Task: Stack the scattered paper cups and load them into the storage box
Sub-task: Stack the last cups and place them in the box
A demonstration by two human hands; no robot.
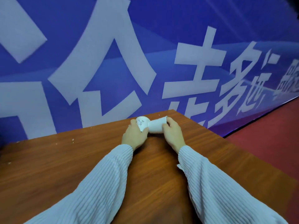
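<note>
**Only Two Cups So Far, and No Box Yet**

Well, we think we are near the start of this job. We have two cups in our hands, up at the far edge of the brown wooden table (68, 160), close to the big blue wall banner with white letters (113, 46).

Our left hand (135, 135) holds the small white paper cup with a black doodle on it (142, 124). The fingers curl round its side, so they are clamped on it. Our right hand (173, 132) holds the plain white paper cup (156, 126). The fingers wrap over its top end and side, clamped on that one too.

The two cups touch each other, or very nearly, in the gap between our hands. They are not pushed one inside the other yet, as far as we can see. So no stacking is done.

Which way do they point? The doodle cup tips away from us and a bit to the left. We can see its open mouth at the far end. Its long line runs from our left hand up toward the banner. The plain cup lies more on its side. Its long line runs from low left to high right, with one end by the doodle cup and the other end under our right fingers.

We cannot see a storage box anywhere. We cannot see any more cups either. We guess the stacking and all the loading are still to do.

Our sleeves are pale and ribbed (103, 180). A red floor (275, 126) shows on the right.
</note>
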